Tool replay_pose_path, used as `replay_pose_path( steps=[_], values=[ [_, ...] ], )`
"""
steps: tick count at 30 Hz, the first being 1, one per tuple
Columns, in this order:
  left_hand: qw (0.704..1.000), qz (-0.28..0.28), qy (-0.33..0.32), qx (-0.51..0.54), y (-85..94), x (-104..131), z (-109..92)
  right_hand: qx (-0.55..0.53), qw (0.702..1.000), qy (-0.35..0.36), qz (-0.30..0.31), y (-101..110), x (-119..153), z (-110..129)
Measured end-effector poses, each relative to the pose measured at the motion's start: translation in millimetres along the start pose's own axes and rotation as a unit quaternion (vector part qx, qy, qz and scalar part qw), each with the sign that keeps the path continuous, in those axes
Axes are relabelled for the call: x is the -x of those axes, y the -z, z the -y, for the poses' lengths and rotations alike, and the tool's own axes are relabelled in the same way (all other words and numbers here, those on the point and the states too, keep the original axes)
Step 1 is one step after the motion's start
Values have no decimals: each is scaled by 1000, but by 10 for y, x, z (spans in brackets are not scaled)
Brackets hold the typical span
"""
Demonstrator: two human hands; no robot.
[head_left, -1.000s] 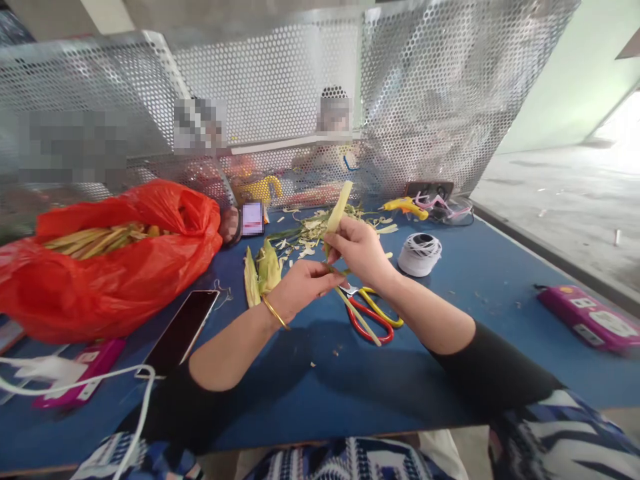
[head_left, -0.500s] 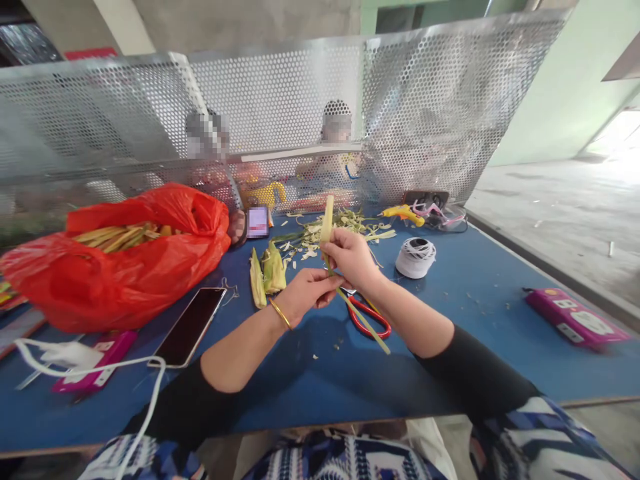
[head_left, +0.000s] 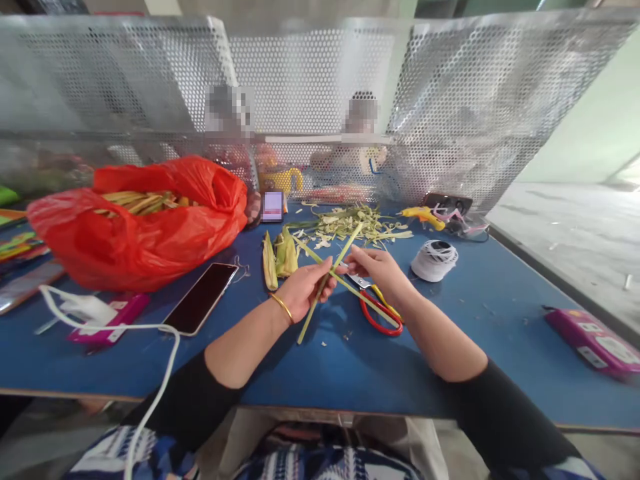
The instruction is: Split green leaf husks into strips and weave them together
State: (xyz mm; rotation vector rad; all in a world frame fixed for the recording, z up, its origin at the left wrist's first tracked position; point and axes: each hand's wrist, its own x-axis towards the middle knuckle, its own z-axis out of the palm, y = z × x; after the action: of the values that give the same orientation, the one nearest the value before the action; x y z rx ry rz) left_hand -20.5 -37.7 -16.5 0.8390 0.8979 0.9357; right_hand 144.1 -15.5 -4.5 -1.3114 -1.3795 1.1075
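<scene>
Two narrow yellow-green husk strips (head_left: 315,308) cross each other in an X above the table. My left hand (head_left: 306,288), with a gold bangle at the wrist, pinches them near the crossing. Beside it, my right hand (head_left: 373,265) has its thumb and fingers bent and a little apart, the fingertips close to the crossing; I see nothing between them. Red-handled scissors (head_left: 381,320) lie under the right hand, their blades partly hidden. Left of the hands lie folded husk pieces (head_left: 286,255). Beyond the hands spreads a heap of husk shreds (head_left: 357,223).
A red plastic bag (head_left: 200,243) of husks and a dark-screened phone (head_left: 201,299) are on the left, with a white cable (head_left: 173,357). White thread (head_left: 434,261), a yellow glue gun (head_left: 424,216) and a magenta packet (head_left: 593,341) are right. A perforated metal screen (head_left: 310,80) stands behind; people sit beyond it.
The strips have turned from one rough line into an X, held by my left hand. My right hand has let go of the strip and moved a little right. The view has shifted.
</scene>
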Motion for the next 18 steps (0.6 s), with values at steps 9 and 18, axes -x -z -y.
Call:
replay_pose_path(
  steps=[9, 18],
  values=[
    [999, -23, 30, -19, -77, 4, 97, -119, 991, -18, 57, -136, 2, -162],
    [999, -26, 14, -25, -80, -6, 117, 5, 996, 70, -62, -138, -17, -188]
  ],
)
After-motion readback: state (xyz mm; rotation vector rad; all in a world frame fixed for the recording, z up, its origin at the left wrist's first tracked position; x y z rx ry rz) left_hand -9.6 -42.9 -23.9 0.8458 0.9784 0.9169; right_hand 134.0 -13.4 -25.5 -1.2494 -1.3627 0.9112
